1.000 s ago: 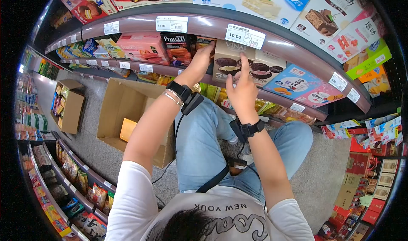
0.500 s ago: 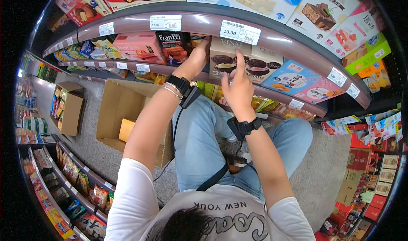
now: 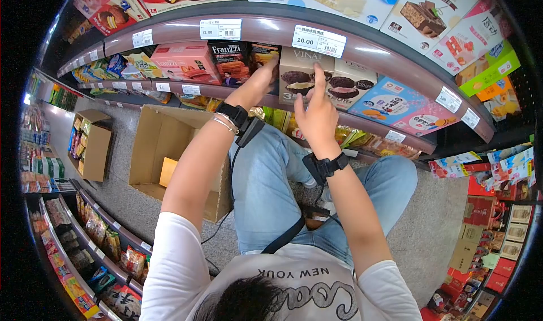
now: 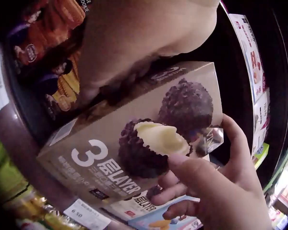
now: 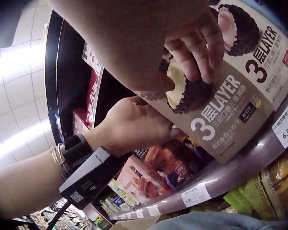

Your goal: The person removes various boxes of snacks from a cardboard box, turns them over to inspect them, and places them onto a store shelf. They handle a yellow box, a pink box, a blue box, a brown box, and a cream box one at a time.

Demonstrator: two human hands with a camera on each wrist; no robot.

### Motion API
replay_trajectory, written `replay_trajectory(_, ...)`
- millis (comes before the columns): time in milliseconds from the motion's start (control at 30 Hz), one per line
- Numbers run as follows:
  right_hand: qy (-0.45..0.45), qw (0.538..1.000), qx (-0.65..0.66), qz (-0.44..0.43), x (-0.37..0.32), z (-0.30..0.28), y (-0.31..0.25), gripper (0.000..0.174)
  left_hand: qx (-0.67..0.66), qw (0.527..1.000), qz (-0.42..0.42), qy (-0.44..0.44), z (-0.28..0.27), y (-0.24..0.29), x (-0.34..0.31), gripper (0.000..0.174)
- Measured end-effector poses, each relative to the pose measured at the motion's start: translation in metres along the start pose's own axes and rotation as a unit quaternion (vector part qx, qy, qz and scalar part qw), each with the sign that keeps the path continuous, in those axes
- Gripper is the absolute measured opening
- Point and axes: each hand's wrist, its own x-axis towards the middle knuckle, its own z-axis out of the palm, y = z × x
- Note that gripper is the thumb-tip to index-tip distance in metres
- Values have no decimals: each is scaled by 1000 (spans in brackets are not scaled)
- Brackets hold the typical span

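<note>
A brown box of chocolate balls (image 3: 297, 80), marked "3 LAYER", stands on the middle shelf. My left hand (image 3: 261, 84) reaches in along its left side; in the left wrist view its fingers point into the dark gap there, their tips partly hidden. My right hand (image 3: 319, 114) is at the front of the box. Its index finger extends up toward the top, and in the left wrist view the thumb (image 4: 180, 163) lies over the printed front while the other fingers bend loosely. A similar white box (image 5: 273, 57) stands directly to the right.
Dark Franzzi cookie boxes (image 3: 229, 61) stand left of my left hand, then a pink box (image 3: 184, 63). Blue and pink boxes (image 3: 387, 103) are on the right. The upper shelf edge (image 3: 266, 29) overhangs. An open carton (image 3: 153, 128) sits on the floor.
My left hand has drawn back slightly from the gap, uncovering more of the dark cookie box beside it. The right hand stays at the front of the brown box.
</note>
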Motion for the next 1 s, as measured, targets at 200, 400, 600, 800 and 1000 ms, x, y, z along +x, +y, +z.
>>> replay_trajectory(200, -12, 1000, 17, 4, 2, -1, -4, 80, 181, 981, 10, -70, -20, -5, -21, 59)
replay_trajectory(400, -6, 1000, 16, 7, 4, 3, -1, 77, 169, 970, 146, -99, -8, -23, -34, 72)
replay_trajectory(600, -5, 999, 37, -5, 7, 0, 1, 75, 360, 893, 268, 47, 4, -18, -17, 89)
replay_trajectory(800, -22, 997, 79, -6, 9, -1, 5, 73, 350, 896, 259, 86, 6, -16, -12, 78)
replay_trajectory(1000, -46, 994, 102, 13, 13, -2, 3, 72, 337, 895, 284, 71, 6, -20, -5, 70)
